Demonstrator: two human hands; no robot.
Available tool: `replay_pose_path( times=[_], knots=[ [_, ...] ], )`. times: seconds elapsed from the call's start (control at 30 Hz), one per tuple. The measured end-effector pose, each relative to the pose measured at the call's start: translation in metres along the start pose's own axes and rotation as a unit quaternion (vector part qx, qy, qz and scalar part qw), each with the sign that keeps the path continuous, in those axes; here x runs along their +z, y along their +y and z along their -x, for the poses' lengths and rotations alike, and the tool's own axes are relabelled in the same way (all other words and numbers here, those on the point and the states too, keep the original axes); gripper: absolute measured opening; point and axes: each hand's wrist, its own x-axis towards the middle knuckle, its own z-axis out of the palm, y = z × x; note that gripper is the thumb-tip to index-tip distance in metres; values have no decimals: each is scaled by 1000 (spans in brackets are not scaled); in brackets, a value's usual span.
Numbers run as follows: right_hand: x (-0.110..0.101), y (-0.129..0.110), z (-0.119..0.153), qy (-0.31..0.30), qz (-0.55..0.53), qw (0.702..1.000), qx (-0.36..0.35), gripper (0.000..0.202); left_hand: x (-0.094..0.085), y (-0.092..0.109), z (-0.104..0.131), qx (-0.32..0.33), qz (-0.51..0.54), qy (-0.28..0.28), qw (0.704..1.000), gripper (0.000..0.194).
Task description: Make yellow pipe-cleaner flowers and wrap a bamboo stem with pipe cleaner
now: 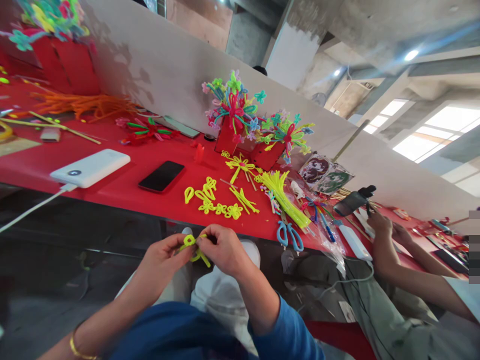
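Observation:
A yellow pipe cleaner point(190, 241), bent into loops with a loose tail, is held over my lap just off the table edge. The fingers of my left hand point(167, 252) pinch its looped part from the left. From the other side, my right hand point(222, 248) closes thumb and fingertips on it. On the table ahead lie several finished yellow loops and small flowers point(220, 209), a few cut yellow pieces point(244, 200), and a larger yellow flower point(240, 164). A thick bundle of yellow pipe cleaners point(283, 197) rests to the right, near blue-handled scissors point(289, 235).
On the red table point(168, 200) lie a black phone point(161, 176) and a white power bank point(92, 167) with a cable. Colourful bouquets in red boxes point(267, 154) stand along the partition point(168, 55). At the right, a co-worker's hands point(382, 225) are busy.

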Motion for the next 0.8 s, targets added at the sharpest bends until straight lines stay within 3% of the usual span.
replay_pose_path(
  times=[0.23,0.33,0.53,0.8],
  knots=[
    [-2,-3,3,14,38,999,-15,6,-1,8,2,-54,41,-13,998,40],
    [-1,0,3,14,21,1000,-13,6,0,7,1,-36,31,-9,999,37],
    [4,9,-2,-23,-138,990,26,9,-5,4,-2,49,-58,-10,997,26],
    [7,9,-2,-7,-166,986,31,12,-10,4,-5,31,-98,-6,995,23]
  ],
)
